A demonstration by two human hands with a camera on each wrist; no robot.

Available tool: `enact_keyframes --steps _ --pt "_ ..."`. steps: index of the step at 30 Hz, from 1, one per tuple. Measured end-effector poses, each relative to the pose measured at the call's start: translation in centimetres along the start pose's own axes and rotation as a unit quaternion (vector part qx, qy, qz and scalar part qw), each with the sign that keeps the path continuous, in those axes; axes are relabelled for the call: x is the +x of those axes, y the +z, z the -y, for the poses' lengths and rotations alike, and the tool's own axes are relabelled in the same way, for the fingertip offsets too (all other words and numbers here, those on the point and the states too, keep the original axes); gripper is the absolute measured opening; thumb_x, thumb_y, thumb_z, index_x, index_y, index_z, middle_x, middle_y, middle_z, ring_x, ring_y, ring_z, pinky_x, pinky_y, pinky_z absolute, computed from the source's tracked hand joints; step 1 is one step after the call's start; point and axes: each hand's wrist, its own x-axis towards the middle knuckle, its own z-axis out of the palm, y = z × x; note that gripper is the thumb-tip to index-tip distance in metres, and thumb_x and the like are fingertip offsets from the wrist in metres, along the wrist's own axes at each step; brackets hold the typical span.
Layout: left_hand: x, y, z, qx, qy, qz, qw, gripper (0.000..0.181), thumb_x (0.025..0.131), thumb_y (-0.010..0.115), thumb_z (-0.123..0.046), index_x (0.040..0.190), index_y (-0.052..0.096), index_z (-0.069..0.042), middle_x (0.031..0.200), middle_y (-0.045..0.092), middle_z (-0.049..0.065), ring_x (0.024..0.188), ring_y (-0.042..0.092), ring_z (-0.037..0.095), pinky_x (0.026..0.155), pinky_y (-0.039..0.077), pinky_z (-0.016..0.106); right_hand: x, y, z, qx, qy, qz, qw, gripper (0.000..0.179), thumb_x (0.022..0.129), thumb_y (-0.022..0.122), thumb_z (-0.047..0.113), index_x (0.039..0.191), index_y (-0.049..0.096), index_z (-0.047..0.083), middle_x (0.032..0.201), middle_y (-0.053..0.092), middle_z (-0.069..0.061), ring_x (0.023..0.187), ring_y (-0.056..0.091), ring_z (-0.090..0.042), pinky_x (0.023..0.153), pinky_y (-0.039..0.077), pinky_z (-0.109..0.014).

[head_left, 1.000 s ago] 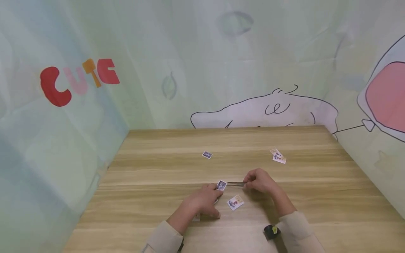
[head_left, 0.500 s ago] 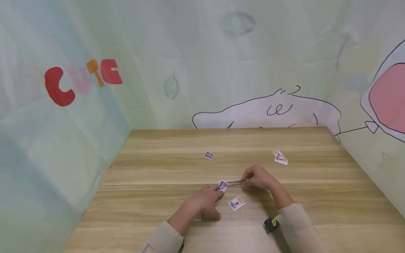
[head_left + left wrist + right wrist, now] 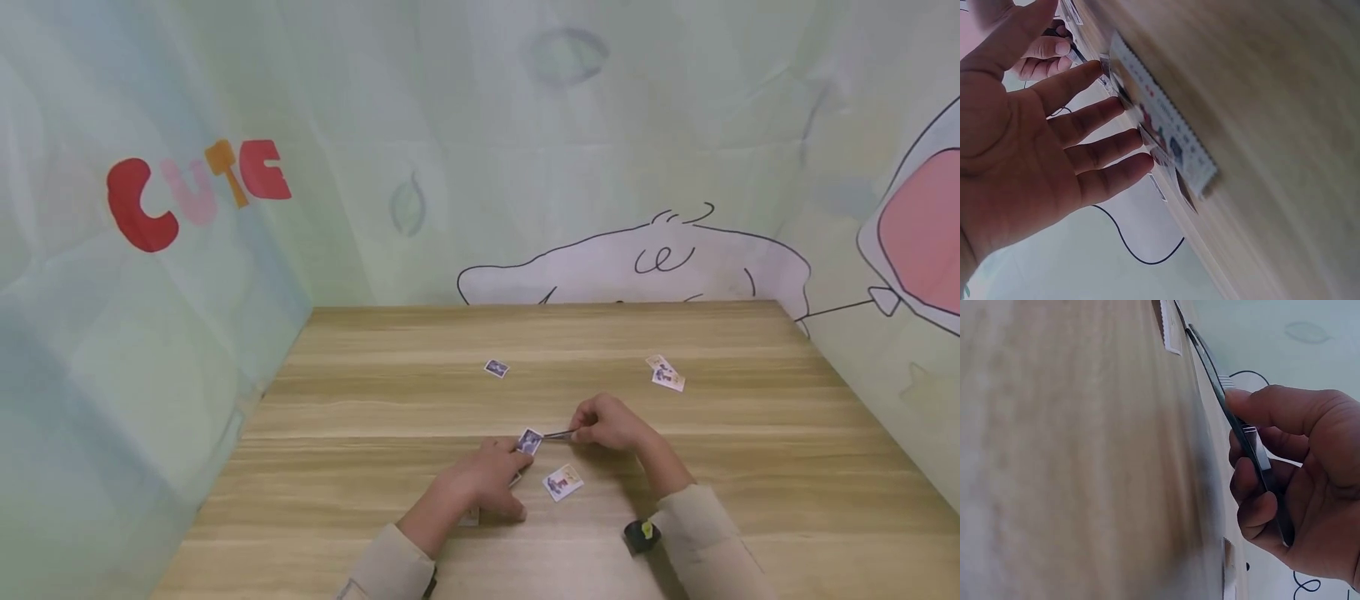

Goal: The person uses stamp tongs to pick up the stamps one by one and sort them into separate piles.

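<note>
My left hand (image 3: 486,479) lies over several small stamps, its fingers nearly straight and its fingertips touching them. A dark purple stamp (image 3: 529,441) pokes out beyond those fingertips. In the left wrist view, a perforated-edged stamp (image 3: 1163,115) stands tilted off the table beside the fingertips. My right hand (image 3: 611,422) pinches metal tweezers (image 3: 1229,406) between thumb and fingers. The tweezers' tips meet the right edge of the purple stamp; whether they grip it I cannot tell. Just in front lies a pale printed stamp (image 3: 562,482). Another stamp (image 3: 469,517) is partly hidden under the left wrist.
A single dark stamp (image 3: 497,367) lies farther back on the wooden table (image 3: 360,375). Two overlapping pale stamps (image 3: 667,376) are at the back right. A black device (image 3: 642,536) sits by the right sleeve. Printed fabric walls enclose the table.
The tweezers have moved slightly left to the purple stamp's edge, and their arms have closed together. My left hand has stayed over the stamps. The whole view has shifted a little.
</note>
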Motion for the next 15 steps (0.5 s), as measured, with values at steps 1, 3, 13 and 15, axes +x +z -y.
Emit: enact_keyframes --steps 1,3,13,15 --pt "0.0 -0.1 0.0 -0.002 -0.001 0.001 1.0000 0.074 0.067 0.078 -0.038 0.133 0.053 -0.016 0.141 0.039 0.009 0.124 0.038 0.027 0.096 0.039 0.043 0.0 0.0 0.0 0.001 0.003 0.000 1.0000 0.003 0.076 0.069 0.003 0.078 0.067 0.003 0.065 0.060 0.004 0.059 0.050 -0.012 0.055 0.043 -0.027" --pt "-0.1 -0.1 -0.1 -0.006 -0.003 0.002 1.0000 0.073 0.068 0.078 -0.037 0.133 0.052 -0.016 0.141 0.039 0.009 0.124 0.038 0.027 0.097 0.039 0.043 0.0 0.1 -0.1 0.004 0.007 0.000 1.0000 0.003 0.076 0.069 0.003 0.077 0.066 0.004 0.065 0.059 0.004 0.060 0.050 -0.012 0.055 0.043 -0.027" --pt "-0.8 -0.5 -0.3 -0.005 -0.003 -0.019 0.9998 0.070 0.066 0.079 -0.038 0.128 0.057 -0.013 0.134 0.045 0.010 0.117 0.044 0.027 0.094 0.041 0.041 -1.0 -0.1 -0.1 0.018 0.020 -0.021 0.9994 0.004 0.075 0.068 0.002 0.077 0.066 0.001 0.066 0.058 0.002 0.060 0.049 -0.014 0.056 0.042 -0.029" --pt "-0.9 -0.6 -0.2 -0.001 0.000 -0.028 0.9996 0.069 0.067 0.079 -0.038 0.127 0.057 -0.013 0.133 0.046 0.011 0.116 0.046 0.028 0.093 0.041 0.041 -1.1 -0.2 0.1 0.015 0.022 -0.028 0.9993 0.003 0.076 0.068 0.003 0.077 0.066 0.002 0.066 0.058 0.002 0.060 0.049 -0.014 0.055 0.042 -0.029"
